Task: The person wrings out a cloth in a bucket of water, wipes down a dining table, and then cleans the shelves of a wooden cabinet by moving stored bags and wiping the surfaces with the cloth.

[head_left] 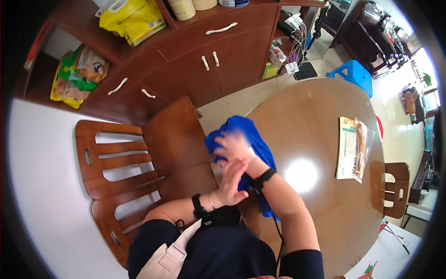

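A crumpled blue cloth (239, 123), perhaps a garment, lies over the near left edge of the brown table and trails down toward my body. My right hand (236, 148) is over this cloth, smeared by motion, with its fingers spread apart to the left. Whether it presses on the fabric, I cannot tell. Just below it is my left hand (230, 183), fingers stretched out and thumb apart, holding nothing. Its fingertips are close to the right wrist; contact is unclear. Both wrists wear black bands.
Two wooden chairs (109, 162) stand at the left, against the table. Drawered cabinets (186, 69) run along the far side. On the table's right lies a flat printed packet (347, 149) beside clear plastic. A blue stool (355, 76) stands beyond the table.
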### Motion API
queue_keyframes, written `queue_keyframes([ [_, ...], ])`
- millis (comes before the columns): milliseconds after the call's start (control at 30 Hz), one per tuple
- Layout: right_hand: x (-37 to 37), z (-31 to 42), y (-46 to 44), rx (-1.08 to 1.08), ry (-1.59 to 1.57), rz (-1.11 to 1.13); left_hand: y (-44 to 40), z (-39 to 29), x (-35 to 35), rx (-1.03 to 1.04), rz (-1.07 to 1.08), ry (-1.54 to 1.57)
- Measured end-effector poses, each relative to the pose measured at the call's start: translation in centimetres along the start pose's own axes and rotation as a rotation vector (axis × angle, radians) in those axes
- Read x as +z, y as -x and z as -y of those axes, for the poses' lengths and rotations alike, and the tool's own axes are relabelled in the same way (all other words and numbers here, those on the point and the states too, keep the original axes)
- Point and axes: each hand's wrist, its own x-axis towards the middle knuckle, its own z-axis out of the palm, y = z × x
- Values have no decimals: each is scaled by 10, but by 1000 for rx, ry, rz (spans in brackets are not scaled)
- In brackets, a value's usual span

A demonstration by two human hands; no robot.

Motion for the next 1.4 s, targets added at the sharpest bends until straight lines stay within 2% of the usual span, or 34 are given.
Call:
queue_keyframes([
  [33,-3,-26,-14,107,78,72,-11,13,-7,-54,-20,-5],
  [100,-27,-79,-22,386,128,36,-26,42,-21,-170,-32,-66],
  [233,-55,-170,27,724,317,-186,-39,88,-26,-427,-95,-121],
  [300,-63,-188,55,895,395,-225,-51,92,-30,-435,-92,-122],
  [367,-65,-174,65,898,367,-176,-71,84,-35,-283,-82,-138],
  [433,-64,-128,67,796,238,-134,-94,67,-30,-138,-75,-96],
  [567,-41,-17,71,458,-98,-100,-137,32,11,32,92,-40],
  [600,-32,2,82,397,-206,20,-147,21,28,32,186,-30],
  [633,-34,12,97,316,-360,-64,-156,10,46,30,281,-25],
  [700,-53,18,139,449,-298,-67,-172,-10,86,158,468,-110],
  [833,-105,41,269,1062,18,-173,-190,-41,175,346,714,-254],
  [967,-117,121,421,1540,262,-186,-215,-73,259,574,854,-422],
  [1033,-115,167,485,1794,355,-159,-230,-88,289,564,893,-532],
  [1100,-106,216,566,1983,434,-263,-248,-98,307,465,875,-517],
  [1167,-93,264,654,2193,577,-258,-262,-80,342,156,758,-435],
  [1233,-98,262,692,2772,633,-145,-286,-73,359,121,571,-425],
  [1267,-93,250,702,2780,630,-147,-294,-72,366,170,520,-462],
  [1300,-84,228,714,2645,706,-101,-300,-76,376,179,525,-460],
  [1367,-79,178,735,2372,832,-5,-306,-89,390,479,509,-502],
  [1400,-101,135,676,2156,828,-70,-306,-109,394,570,546,-499],
])
